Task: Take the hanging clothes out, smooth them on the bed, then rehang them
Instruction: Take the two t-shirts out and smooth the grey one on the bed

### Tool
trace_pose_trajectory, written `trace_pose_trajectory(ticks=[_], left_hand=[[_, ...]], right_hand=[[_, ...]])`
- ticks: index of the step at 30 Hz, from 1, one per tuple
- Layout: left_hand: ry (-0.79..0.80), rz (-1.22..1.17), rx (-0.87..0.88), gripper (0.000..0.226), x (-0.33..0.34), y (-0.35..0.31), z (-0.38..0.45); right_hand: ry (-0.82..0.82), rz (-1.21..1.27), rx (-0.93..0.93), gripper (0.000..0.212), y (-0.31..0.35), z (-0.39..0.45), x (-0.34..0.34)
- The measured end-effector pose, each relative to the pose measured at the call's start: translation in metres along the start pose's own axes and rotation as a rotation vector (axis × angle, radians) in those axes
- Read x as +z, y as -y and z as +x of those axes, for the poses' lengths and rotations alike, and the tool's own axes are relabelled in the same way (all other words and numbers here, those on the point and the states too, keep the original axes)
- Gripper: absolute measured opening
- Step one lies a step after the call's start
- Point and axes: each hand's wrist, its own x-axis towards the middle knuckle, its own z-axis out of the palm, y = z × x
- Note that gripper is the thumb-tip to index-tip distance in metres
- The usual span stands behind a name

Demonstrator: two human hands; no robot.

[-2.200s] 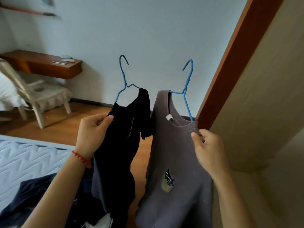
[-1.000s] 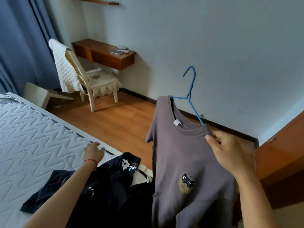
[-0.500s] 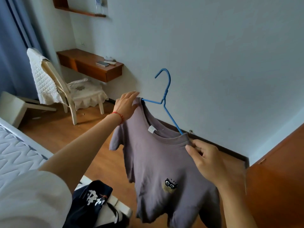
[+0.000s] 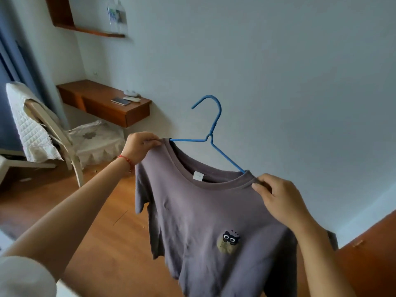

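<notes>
A grey T-shirt (image 4: 203, 221) with a small cat print on the chest hangs on a blue wire hanger (image 4: 214, 133), held up in mid-air before the white wall. My left hand (image 4: 139, 146) grips the shirt's left shoulder at the hanger's end. My right hand (image 4: 278, 198) pinches the right shoulder beside the collar. The hanger's hook sticks up free above the neckline. The bed and the dark clothes are out of view.
A pale chair (image 4: 53, 133) draped with a white quilted cloth stands at the left by a wall-mounted wooden desk (image 4: 107, 103). A wooden shelf (image 4: 70, 20) hangs above. Wood floor (image 4: 102, 221) lies below; a brown wooden panel (image 4: 368, 264) is at lower right.
My left hand left the dark garment on the bed, rose to the grey shirt and now grips its left shoulder. The shirt is spread wider between both hands.
</notes>
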Motion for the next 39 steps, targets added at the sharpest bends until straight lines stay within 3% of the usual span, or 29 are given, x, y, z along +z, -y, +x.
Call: trace_pose_trajectory(ticks=[11,20,26,29,30,39], left_hand=[[-0.355,0.108,0.043,0.012,-0.02,0.03,0.044],[-0.643,0.267,-0.325,0.006,-0.034,0.073,0.032],[-0.788,0.392,-0.578,0.02,-0.055,0.09,0.007],[-0.869,0.453,-0.683,0.002,-0.077,0.115,0.002],[-0.894,0.479,-0.706,0.005,-0.085,0.124,0.003],[-1.083,0.5,-0.827,0.006,-0.198,0.255,0.027]], right_hand=[[-0.045,0.121,-0.171,0.014,-0.043,0.198,0.083],[0.003,0.305,-0.522,0.01,0.006,0.347,0.17],[0.066,0.443,-0.733,0.009,0.071,0.398,0.245],[0.119,0.515,-0.806,0.015,0.12,0.418,0.288],[0.131,0.535,-0.829,0.014,0.137,0.425,0.303],[0.2,0.647,-0.908,0.016,0.331,0.494,0.428]])
